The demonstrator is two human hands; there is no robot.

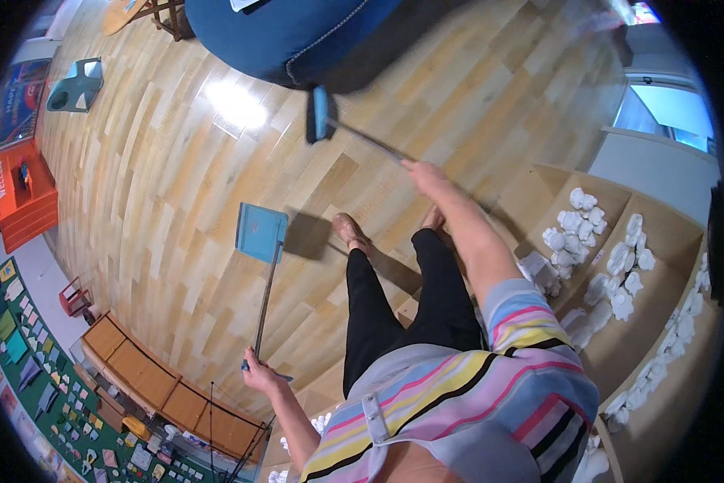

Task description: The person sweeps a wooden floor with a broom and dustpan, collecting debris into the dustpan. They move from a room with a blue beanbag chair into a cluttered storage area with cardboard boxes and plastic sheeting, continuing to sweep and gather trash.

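My left hand (261,373) is closed round the upper end of a long handle. At the handle's far end a blue dustpan (260,230) hangs close over the wooden floor, left of my feet. My right hand (426,175) grips the pole of a broom (320,114), stretched out ahead of me. The broom's head is light blue with dark bristles, and it sits beside the edge of a large blue rounded seat (257,40). Whether the bristles touch the floor I cannot tell.
Wooden shelves (555,181) with several white figurines (579,221) stand close on my right. To the left are a red-orange stand (25,193), a grey-green chair (76,86) and a small red chair (74,298). A low wooden cabinet (169,386) lines the lower left.
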